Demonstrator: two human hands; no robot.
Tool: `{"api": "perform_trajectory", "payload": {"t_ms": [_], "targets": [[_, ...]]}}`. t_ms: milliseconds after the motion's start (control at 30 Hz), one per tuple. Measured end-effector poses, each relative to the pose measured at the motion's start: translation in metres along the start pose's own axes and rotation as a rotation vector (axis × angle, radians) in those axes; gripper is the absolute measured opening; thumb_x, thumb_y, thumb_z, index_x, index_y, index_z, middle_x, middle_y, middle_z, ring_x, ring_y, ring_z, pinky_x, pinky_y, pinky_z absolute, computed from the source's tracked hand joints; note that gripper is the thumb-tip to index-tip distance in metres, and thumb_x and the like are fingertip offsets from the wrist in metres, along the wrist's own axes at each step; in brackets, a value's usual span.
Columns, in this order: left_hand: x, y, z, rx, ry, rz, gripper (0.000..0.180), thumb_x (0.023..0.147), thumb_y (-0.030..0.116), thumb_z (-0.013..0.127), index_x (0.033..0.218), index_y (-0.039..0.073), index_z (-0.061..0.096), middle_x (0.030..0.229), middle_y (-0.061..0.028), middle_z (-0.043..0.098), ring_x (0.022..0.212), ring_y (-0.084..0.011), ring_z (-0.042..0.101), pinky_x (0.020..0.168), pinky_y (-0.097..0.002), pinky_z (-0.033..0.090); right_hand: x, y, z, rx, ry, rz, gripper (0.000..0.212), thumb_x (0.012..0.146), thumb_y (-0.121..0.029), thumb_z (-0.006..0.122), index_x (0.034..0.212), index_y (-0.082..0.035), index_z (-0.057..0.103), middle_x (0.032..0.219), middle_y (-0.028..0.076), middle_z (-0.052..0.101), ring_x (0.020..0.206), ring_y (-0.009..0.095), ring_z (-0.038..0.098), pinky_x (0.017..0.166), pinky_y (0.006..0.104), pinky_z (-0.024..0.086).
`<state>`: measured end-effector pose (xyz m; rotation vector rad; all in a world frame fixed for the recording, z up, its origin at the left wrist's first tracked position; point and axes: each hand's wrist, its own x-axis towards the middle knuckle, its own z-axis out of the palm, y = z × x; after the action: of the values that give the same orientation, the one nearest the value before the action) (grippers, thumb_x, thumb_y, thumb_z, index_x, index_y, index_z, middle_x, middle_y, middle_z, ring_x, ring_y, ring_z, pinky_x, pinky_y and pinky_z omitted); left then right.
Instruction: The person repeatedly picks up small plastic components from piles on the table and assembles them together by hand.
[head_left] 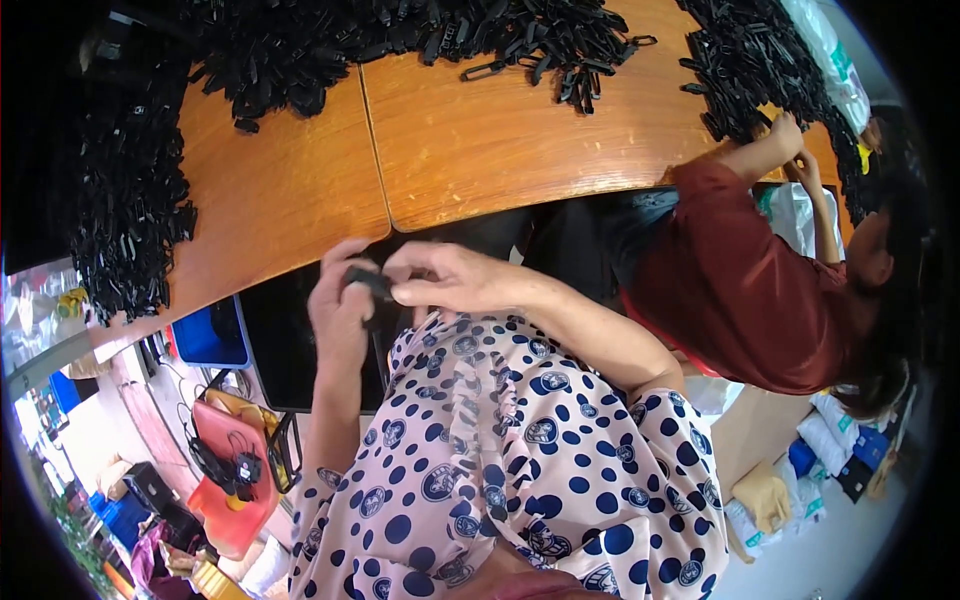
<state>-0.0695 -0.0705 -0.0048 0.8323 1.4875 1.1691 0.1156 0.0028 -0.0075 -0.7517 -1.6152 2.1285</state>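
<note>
A small black plastic piece (370,282) is held just off the table's near edge, in front of my body. The fingers of my left hand (338,305) are closed around its left side, somewhat blurred. My right hand (445,277) pinches at its right end with thumb and fingers. The piece's exact kind cannot be made out, since the fingers cover part of it. Beyond my hands, the wooden table (290,180) bears a large heap of black plastic pieces (290,60), some long and looped like buckles or clips.
More black pieces are heaped at the left (130,220) and right (760,60). A co-worker in a dark red top (750,290) reaches into the right heap. At lower left are a blue bin (210,335) and a red chair (245,500) with black cables on it.
</note>
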Motion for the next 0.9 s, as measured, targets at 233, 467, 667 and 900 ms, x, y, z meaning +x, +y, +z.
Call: {"api": "perform_trajectory", "payload": {"t_ms": [233, 467, 667, 900], "targets": [[-0.018, -0.007, -0.111, 1.388, 0.284, 0.365, 0.025, 0.075, 0.011, 0.071, 0.095, 0.002, 0.061, 0.108, -0.0147, 0.056, 0.1, -0.0333, 0.054, 0.086, -0.0389, 0.045, -0.039, -0.019, -0.143, -1.266, 0.984, 0.004, 0.042, 0.081, -0.022, 0.066, 0.116, -0.006, 0.049, 0.101, 0.017, 0.054, 0.079, 0.032, 0.061, 0.067, 0.0407, 0.05], [0.097, 0.055, 0.004, 1.09, 0.009, 0.804, 0.023, 0.08, 0.013, 0.064, 0.102, 0.008, 0.061, 0.098, -0.0122, 0.06, 0.089, -0.031, 0.058, 0.078, -0.0375, 0.047, -0.021, -0.01, -0.186, -1.45, 1.016, 0.166, 0.026, 0.084, -0.016, 0.057, 0.108, -0.005, 0.051, 0.101, 0.016, 0.053, 0.09, 0.035, 0.057, 0.073, 0.0443, 0.049], [0.227, 0.072, 0.111, 0.992, -0.149, 0.844, 0.027, 0.085, 0.016, 0.058, 0.111, 0.009, 0.055, 0.107, -0.0112, 0.055, 0.096, -0.0293, 0.057, 0.081, -0.0404, 0.047, -0.001, -0.009, -0.192, -1.383, 0.982, -0.029, 0.016, 0.082, -0.006, 0.053, 0.097, -0.001, 0.053, 0.094, 0.017, 0.052, 0.087, 0.038, 0.055, 0.073, 0.045, 0.048], [0.256, 0.077, 0.142, 1.374, -0.242, 0.702, 0.035, 0.08, 0.019, 0.063, 0.113, 0.011, 0.051, 0.107, -0.0103, 0.058, 0.104, -0.0308, 0.055, 0.083, -0.0429, 0.044, 0.005, -0.007, -0.199, -1.188, 1.106, -0.231, 0.01, 0.081, -0.01, 0.059, 0.087, -0.002, 0.058, 0.09, 0.017, 0.053, 0.083, 0.038, 0.057, 0.069, 0.0453, 0.047]]}}
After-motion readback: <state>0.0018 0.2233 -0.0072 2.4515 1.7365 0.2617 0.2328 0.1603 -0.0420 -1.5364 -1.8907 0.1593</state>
